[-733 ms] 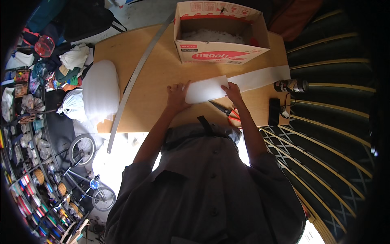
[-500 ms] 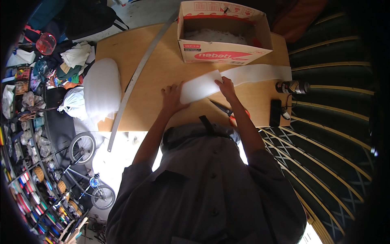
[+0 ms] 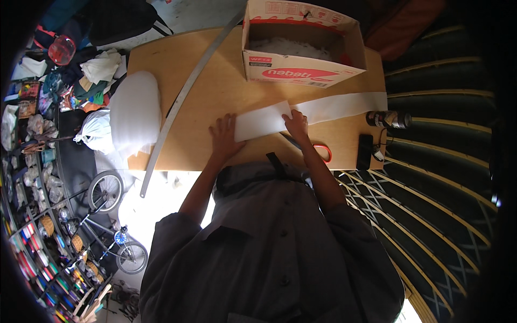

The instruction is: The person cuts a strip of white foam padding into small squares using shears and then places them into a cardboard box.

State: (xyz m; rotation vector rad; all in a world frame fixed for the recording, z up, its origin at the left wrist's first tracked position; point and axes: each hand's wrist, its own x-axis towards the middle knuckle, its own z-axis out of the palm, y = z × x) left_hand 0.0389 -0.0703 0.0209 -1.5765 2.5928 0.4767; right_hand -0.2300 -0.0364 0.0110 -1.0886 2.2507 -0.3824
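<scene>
A long strip of thin white foam-like sheet [image 3: 344,106] runs across the tabletop to its right edge. Its left part is a folded, layered white section [image 3: 259,121] lying flat. My left hand [image 3: 224,139] rests against the left end of that section, fingers spread. At the section's right end, my right hand [image 3: 297,126] pinches the sheet between thumb and fingers. Scissors with red-orange handles [image 3: 325,152] lie just below the strip, partly hidden under my right forearm.
An open cardboard box [image 3: 304,67] with whitish material inside stands at the back. A long metal ruler [image 3: 180,105] crosses the wooden table [image 3: 210,86]. Left is a stack of white sheets [image 3: 135,110]; right are a dark jar [image 3: 389,119] and a phone [image 3: 364,152].
The folded section and both hands have shifted slightly left and toward me. The trailing strip lies straighter, and more of the scissors' handle shows beside my right forearm.
</scene>
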